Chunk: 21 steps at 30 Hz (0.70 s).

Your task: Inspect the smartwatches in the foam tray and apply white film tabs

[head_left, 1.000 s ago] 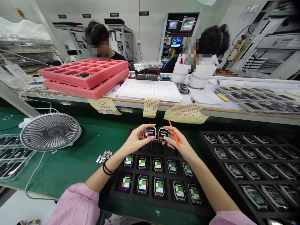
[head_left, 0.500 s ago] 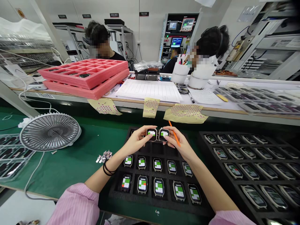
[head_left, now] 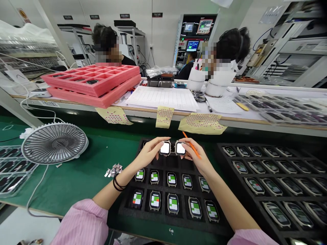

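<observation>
On the near counter (head_left: 76,183), a foam tray of smartwatches (head_left: 153,222) sits centre, with a second tray (head_left: 238,177) along the right edge and a fan (head_left: 54,143) by the left edge. Behind, the far counter (head_left: 163,115) carries stacked foam trays (head_left: 90,81) left and paper sheets (head_left: 162,98) centre.

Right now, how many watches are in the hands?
2: one watch in the left hand, another watch in the right hand, side by side above the black foam tray.

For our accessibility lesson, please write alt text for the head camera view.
The left hand holds a smartwatch, the right hand a second smartwatch and an orange stick, both screens white, above a black foam tray of watches.
</observation>
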{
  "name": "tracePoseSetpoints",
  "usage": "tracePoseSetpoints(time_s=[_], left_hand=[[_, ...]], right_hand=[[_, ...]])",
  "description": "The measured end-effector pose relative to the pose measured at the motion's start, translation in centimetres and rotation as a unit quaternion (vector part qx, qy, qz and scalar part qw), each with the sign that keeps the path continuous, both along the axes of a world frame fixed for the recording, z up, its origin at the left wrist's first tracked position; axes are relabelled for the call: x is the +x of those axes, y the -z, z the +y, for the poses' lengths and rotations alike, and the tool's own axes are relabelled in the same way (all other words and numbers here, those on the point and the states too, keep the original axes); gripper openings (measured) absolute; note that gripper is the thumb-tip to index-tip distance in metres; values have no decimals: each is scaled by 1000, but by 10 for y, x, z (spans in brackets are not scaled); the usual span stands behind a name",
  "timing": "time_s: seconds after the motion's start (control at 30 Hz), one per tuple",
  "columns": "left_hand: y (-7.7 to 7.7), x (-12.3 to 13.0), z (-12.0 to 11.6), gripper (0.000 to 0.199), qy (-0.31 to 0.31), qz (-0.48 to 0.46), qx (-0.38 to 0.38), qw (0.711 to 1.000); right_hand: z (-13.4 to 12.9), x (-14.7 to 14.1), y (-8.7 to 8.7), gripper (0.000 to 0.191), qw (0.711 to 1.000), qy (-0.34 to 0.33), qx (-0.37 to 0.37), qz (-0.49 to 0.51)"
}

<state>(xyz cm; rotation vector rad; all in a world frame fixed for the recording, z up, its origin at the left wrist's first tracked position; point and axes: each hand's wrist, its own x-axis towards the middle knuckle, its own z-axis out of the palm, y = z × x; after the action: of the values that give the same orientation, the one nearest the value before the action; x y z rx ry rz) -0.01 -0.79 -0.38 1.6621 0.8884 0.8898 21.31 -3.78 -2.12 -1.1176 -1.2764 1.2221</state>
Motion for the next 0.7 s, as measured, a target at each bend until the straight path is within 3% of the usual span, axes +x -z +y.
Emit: tracePoseSetpoints(time_s=[0.5,0.7], left_hand=[[6,2,2,52,56,-33,-14,998],[5,2,2,40,12,-25,-15,1000]], right_hand=[[4,-1,-2,41,999,-46,-4,2],[1,-1,-2,32,999,-7,-36,-5]])
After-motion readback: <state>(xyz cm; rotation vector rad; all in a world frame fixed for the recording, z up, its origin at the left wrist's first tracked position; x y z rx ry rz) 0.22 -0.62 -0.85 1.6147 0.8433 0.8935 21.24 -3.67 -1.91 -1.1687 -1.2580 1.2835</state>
